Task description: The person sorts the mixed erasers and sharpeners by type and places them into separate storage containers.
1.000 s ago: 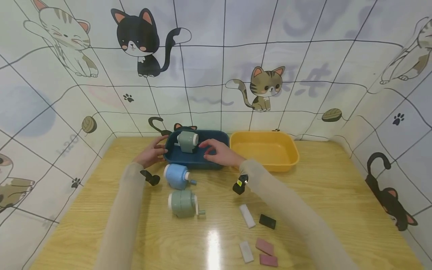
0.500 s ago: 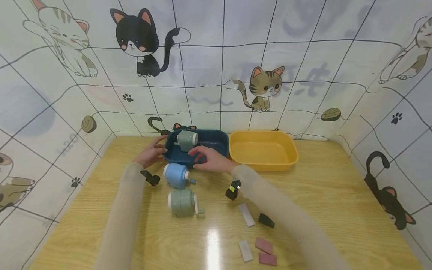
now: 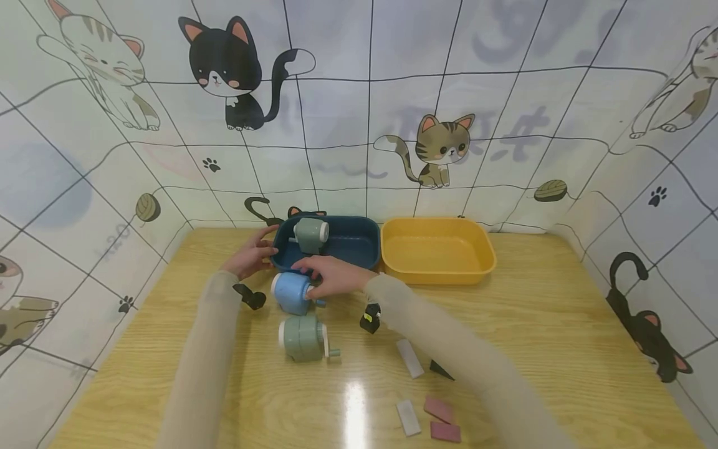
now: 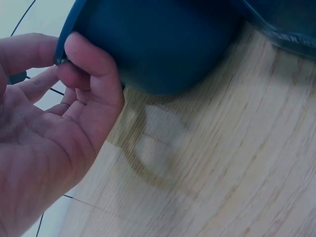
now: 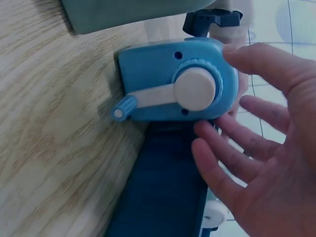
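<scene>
A blue crank pencil sharpener (image 3: 291, 293) stands just in front of the dark blue tray (image 3: 353, 268). My right hand (image 3: 336, 275) reaches over it from the right; in the right wrist view its thumb is at the sharpener's edge and the loosely bent fingers are spread at its side, not closed round it. At the tray's left end is my left hand (image 3: 252, 254); in the left wrist view its fingers (image 4: 94, 59) curl at the rim and grip it. A grey-green sharpener (image 3: 311, 236) lies inside the tray. Another green sharpener (image 3: 303, 338) stands nearer on the table.
A yellow tray (image 3: 437, 274) adjoins the blue one on the right. Nearer me lie two white blocks (image 3: 410, 358), two pink pieces (image 3: 439, 409) and a black block (image 3: 441, 370) partly hidden by the right sleeve. A cat-print cloth wall stands behind the trays.
My right hand has moved left and nearer, from over the blue tray to the blue pencil sharpener. The left hand stays at the tray's left end.
</scene>
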The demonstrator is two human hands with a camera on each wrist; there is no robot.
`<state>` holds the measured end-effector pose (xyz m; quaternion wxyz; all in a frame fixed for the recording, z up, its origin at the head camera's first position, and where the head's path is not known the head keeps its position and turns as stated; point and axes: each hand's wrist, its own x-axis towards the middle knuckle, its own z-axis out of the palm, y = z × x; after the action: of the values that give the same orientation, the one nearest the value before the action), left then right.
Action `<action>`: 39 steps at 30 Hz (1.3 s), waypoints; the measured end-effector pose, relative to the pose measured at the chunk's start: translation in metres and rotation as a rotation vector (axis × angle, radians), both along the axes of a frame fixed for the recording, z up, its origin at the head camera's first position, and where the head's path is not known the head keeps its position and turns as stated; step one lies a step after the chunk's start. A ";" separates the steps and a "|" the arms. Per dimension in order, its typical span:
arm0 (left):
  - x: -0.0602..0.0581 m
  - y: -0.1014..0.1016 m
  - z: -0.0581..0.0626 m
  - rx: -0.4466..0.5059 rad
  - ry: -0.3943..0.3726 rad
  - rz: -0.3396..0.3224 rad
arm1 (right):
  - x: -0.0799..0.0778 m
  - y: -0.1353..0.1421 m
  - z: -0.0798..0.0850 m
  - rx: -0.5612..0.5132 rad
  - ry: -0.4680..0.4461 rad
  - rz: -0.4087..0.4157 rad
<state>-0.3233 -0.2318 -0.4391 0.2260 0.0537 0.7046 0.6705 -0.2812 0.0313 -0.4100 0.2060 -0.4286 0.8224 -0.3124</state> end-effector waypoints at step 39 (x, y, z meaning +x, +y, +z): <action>-0.006 -0.004 -0.015 -0.052 0.048 0.006 | 0.010 -0.033 0.007 0.277 0.163 0.009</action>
<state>-0.3289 -0.2362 -0.4541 0.2085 0.0620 0.7270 0.6513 -0.2716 -0.0018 -0.4025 0.1970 -0.4239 0.8696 -0.1592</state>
